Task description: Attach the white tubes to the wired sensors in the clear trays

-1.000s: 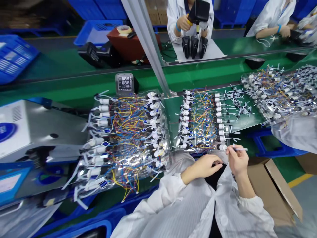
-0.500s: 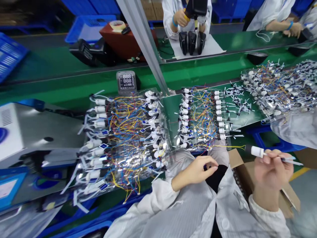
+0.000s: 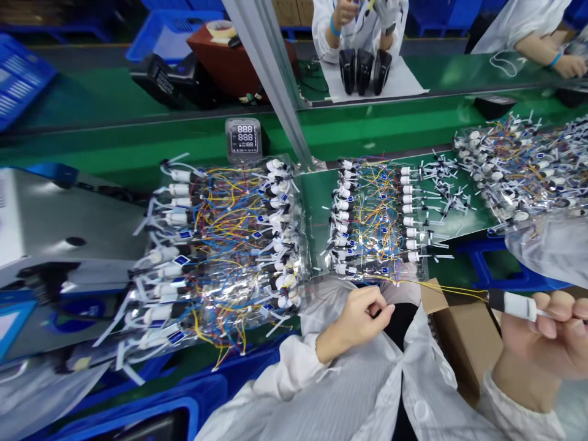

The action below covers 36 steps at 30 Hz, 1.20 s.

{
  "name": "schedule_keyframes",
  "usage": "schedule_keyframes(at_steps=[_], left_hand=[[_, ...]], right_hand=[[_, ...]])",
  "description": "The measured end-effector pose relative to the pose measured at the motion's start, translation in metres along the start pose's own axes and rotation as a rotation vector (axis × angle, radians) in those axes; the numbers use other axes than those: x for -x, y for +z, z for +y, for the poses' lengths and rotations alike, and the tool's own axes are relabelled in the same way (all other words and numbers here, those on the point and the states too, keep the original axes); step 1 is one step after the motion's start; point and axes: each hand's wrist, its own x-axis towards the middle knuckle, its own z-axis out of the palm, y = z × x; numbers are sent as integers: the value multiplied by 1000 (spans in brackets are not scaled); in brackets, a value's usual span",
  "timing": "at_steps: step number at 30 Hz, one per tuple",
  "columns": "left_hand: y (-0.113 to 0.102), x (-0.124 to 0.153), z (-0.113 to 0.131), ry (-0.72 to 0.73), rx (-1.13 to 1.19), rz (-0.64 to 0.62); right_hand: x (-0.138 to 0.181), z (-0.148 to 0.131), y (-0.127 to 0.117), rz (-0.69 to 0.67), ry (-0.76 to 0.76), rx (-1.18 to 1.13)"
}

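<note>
At the right, my right hand [image 3: 551, 331] is closed in a pinch on the thin white tube of a small white-and-black cylindrical pump [image 3: 514, 304]. Yellow wires [image 3: 441, 286] stretch from the pump's black end to the near edge of the smaller bundle of wired pumps [image 3: 376, 220]. My left hand [image 3: 361, 318] hovers over my lap just below that bundle, its fingers loosely curled and a gap left between thumb and fingers. Nothing shows in it. That bundle lies in rows on clear plastic, white cylinders on both sides and coloured wires between.
A larger bundle of wired pumps [image 3: 229, 245] lies at left, beside a metal machine [image 3: 82, 226]. Loose white-tubed pieces [image 3: 448, 180] and a heaped pile [image 3: 528, 165] are at right. A display unit [image 3: 244, 139] stands behind. An open carton [image 3: 468, 343] sits below. Co-workers' hands are across the bench.
My right hand has moved right with the pump, drawing its yellow wires farther out. My left hand has shifted slightly left and its fingers have curled more.
</note>
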Motion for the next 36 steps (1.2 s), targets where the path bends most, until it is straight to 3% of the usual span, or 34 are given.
schedule_keyframes(at_steps=[3, 7, 12, 23, 36], left_hand=[[-12, -14, 12, 226, -162, 101], [-13, -34, 4, 298, -219, 60], [-5, -31, -7, 294, -183, 100], [-17, -24, 0, 345, -185, 78], [-24, -15, 2, 362, -173, 44]], right_hand=[[-3, 6, 0, -12, 23, -60], [-9, 12, 0, -60, 19, -173], [-15, 16, 1, -134, 24, -271], [6, 20, 38, 141, -13, -29], [10, 19, 42, 125, 21, 14]])
